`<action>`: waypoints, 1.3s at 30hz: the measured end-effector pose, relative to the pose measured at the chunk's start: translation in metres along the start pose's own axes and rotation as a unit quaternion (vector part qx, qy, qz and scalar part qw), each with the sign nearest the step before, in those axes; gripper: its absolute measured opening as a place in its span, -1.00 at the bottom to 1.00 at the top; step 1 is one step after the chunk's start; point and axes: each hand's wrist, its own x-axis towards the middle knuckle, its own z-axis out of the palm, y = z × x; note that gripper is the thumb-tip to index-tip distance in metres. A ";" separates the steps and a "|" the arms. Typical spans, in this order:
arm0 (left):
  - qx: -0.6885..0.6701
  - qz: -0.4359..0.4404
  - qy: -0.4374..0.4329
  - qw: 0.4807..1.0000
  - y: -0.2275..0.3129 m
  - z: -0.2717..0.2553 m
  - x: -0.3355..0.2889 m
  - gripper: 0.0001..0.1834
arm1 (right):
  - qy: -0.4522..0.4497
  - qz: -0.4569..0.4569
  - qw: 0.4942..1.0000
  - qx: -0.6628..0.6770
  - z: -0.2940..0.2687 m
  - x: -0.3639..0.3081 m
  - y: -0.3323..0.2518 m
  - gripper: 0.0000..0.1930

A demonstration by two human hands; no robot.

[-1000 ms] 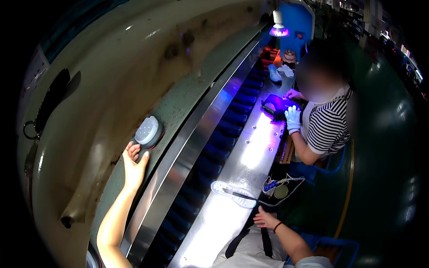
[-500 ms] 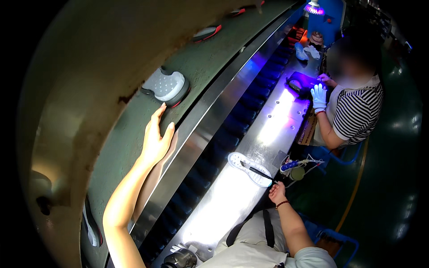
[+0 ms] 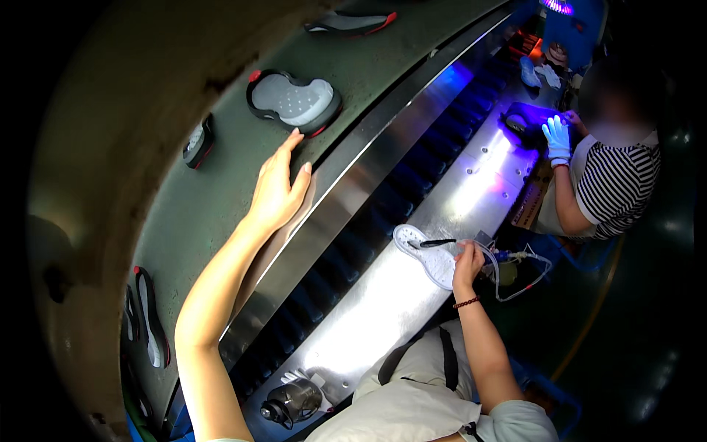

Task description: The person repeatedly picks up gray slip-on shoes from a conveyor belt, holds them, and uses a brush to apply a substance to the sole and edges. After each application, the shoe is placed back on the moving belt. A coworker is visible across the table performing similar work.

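Right hand [image 3: 470,265] moved up, gripping black tool [image 3: 440,242] over white sole [image 3: 440,269], centre-right | left hand [image 3: 276,193], fingers spread beside grey sole [image 3: 296,102], upper centre | apparently reaching; next needs closing

Dark bead bracelet [image 3: 467,302] right behind right hand [image 3: 468,264]; pale short sleeve [image 3: 519,423] further back; cream apron [image 3: 416,401], black straps [image 3: 448,355].

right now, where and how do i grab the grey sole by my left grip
Probably by the dark sidewall at the near, rounded end: the grey sole lies dotted face up, with that end nearest the fingertips and its wall exposed. Come from your side, where the left grip reaches.
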 end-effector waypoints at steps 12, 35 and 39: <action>0.178 0.247 0.048 0.951 0.057 0.001 0.038 -0.47 | -0.113 0.413 0.857 0.287 -0.029 0.034 0.005 -0.70; 0.321 0.076 0.045 0.943 0.036 0.108 0.251 -0.75 | -0.524 0.183 0.830 -0.052 -0.050 0.051 -0.013 -0.68; 0.159 0.050 0.071 0.983 0.105 0.075 0.186 -0.76 | -0.541 0.197 0.816 -0.040 -0.045 0.064 -0.037 -0.69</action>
